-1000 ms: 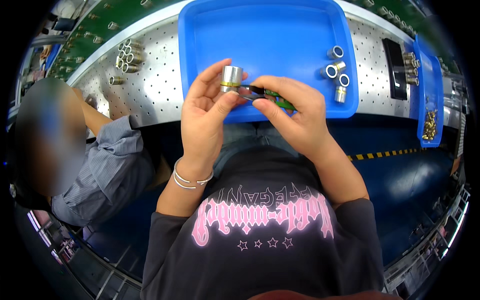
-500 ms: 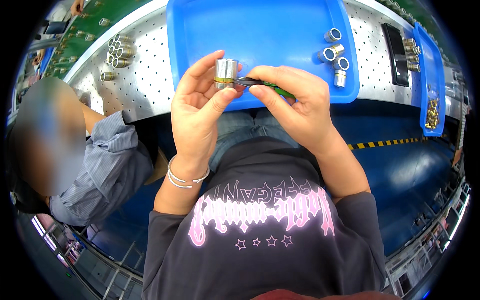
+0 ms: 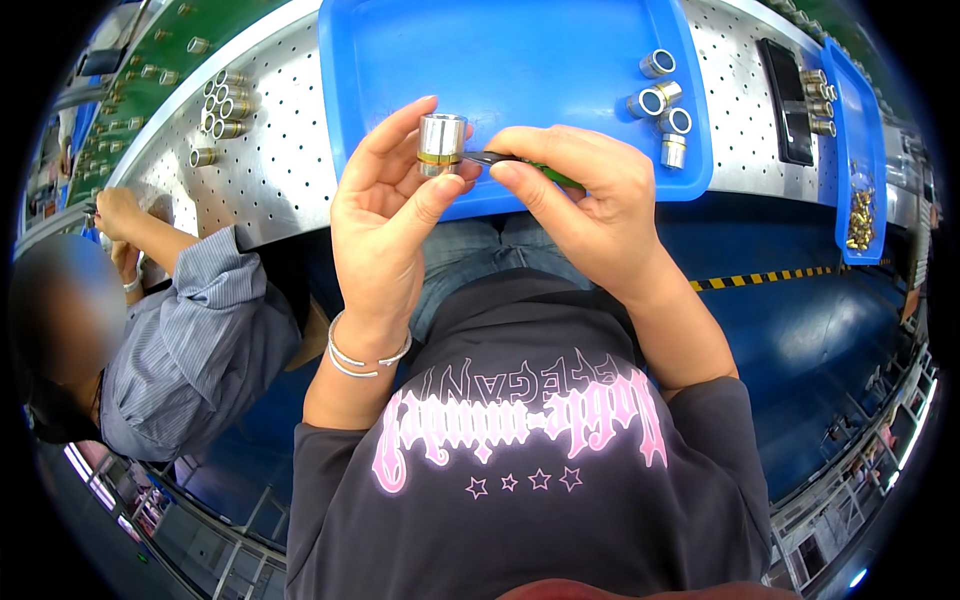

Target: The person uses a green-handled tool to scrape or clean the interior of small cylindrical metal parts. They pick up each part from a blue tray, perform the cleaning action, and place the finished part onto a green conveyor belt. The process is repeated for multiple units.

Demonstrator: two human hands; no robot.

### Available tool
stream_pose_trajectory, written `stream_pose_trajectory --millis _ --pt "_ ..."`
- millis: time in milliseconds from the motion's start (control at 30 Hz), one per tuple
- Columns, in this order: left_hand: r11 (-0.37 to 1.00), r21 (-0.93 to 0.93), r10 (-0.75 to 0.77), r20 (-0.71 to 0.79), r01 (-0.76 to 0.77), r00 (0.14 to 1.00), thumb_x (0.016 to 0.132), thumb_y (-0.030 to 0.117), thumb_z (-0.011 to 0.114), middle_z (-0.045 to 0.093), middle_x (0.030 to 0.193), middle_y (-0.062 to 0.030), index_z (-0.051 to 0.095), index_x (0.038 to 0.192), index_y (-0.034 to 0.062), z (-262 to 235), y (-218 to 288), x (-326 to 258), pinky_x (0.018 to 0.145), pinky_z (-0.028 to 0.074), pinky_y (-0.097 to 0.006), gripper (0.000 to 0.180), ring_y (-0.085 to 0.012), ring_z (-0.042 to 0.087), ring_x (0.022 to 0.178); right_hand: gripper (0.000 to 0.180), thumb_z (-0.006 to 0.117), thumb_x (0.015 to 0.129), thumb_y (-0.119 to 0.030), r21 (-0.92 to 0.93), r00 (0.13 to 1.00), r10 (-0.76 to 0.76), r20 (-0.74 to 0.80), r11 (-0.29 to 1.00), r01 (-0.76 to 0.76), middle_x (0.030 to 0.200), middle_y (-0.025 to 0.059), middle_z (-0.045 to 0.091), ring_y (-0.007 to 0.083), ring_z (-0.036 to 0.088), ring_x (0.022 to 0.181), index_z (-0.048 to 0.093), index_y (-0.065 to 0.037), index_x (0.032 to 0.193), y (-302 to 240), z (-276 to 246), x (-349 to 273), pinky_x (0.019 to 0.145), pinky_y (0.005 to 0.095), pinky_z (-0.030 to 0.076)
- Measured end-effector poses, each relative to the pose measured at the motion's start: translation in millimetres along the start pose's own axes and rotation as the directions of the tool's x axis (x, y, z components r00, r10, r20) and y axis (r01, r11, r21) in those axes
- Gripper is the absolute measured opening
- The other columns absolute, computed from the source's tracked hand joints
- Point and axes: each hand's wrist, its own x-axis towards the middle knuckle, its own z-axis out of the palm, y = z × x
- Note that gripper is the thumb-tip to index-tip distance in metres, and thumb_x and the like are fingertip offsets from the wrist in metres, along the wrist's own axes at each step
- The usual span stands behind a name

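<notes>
My left hand [image 3: 385,205] holds a small silver metal cylinder with a brass band [image 3: 441,143] upright between thumb and fingers. My right hand [image 3: 580,195] grips a thin green-handled tool [image 3: 520,163] whose dark tip touches the cylinder's right side. Both hands are raised over the near edge of a large blue tray [image 3: 520,60]. Several similar silver cylinders [image 3: 660,100] lie at the tray's right side.
A perforated metal bench [image 3: 270,170] carries the tray and more cylinders [image 3: 222,105] at the left. A narrow blue bin [image 3: 858,130] with brass parts stands at the right, beside a black flat object [image 3: 782,100]. A seated person in a grey striped shirt [image 3: 190,340] works at my left.
Both hands with the cylinder and tool have come closer to me, off the tray's middle to its near edge. The tool tip stays against the cylinder.
</notes>
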Motion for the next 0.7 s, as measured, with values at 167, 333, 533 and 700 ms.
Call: stream_pose_trajectory --millis 167,333,533,700 --pt "1.0 0.008 0.006 -0.01 -0.005 1.0 0.08 -0.004 0.064 0.058 0.111 -0.0129 0.046 0.126 -0.0028 1 1 2 0.086 0.05 -0.031 0.049 -0.0194 0.06 0.097 0.018 0.069 0.078 -0.012 0.173 0.99 0.142 -0.021 0.975 -0.137 0.079 0.0094 0.066 0.0176 0.064 0.068 0.064 -0.003 0.093 -3 -1 5 0.061 0.0245 0.048" --pt "0.996 0.084 -0.001 0.051 -0.004 0.999 0.079 -0.007 0.064 0.056 0.112 -0.0123 0.048 0.123 -0.0027 4 4 7 0.085 0.05 -0.029 0.048 -0.0185 0.059 0.097 0.017 0.067 0.079 -0.007 0.4 0.974 0.186 0.129 0.889 -0.223 0.079 0.0083 0.065 0.0109 0.06 0.07 0.062 -0.001 0.094 -1 3 22 0.062 0.0241 0.048" --pt "0.988 0.152 0.017 0.055 -0.025 0.998 0.077 -0.008 0.065 0.054 0.115 -0.0133 0.051 0.119 -0.0034 -3 8 13 0.084 0.051 -0.028 0.045 -0.0172 0.06 0.095 0.013 0.064 0.08 -0.003 0.059 0.984 0.119 -0.129 0.992 -0.112 0.08 0.0083 0.063 0.0114 0.058 0.069 0.062 0.0 0.092 6 -6 37 0.063 0.0242 0.047" --pt "0.902 0.412 0.091 0.106 -0.127 0.99 0.075 -0.008 0.066 0.057 0.111 -0.0129 0.053 0.117 -0.0036 -2 12 20 0.08 0.053 -0.027 0.044 -0.0146 0.062 0.089 0.013 0.066 0.08 -0.006 0.2 0.969 0.194 0.152 0.954 -0.222 0.078 0.0065 0.062 0.009 0.054 0.066 0.063 0.001 0.09 0 -4 40 0.061 0.0241 0.045"
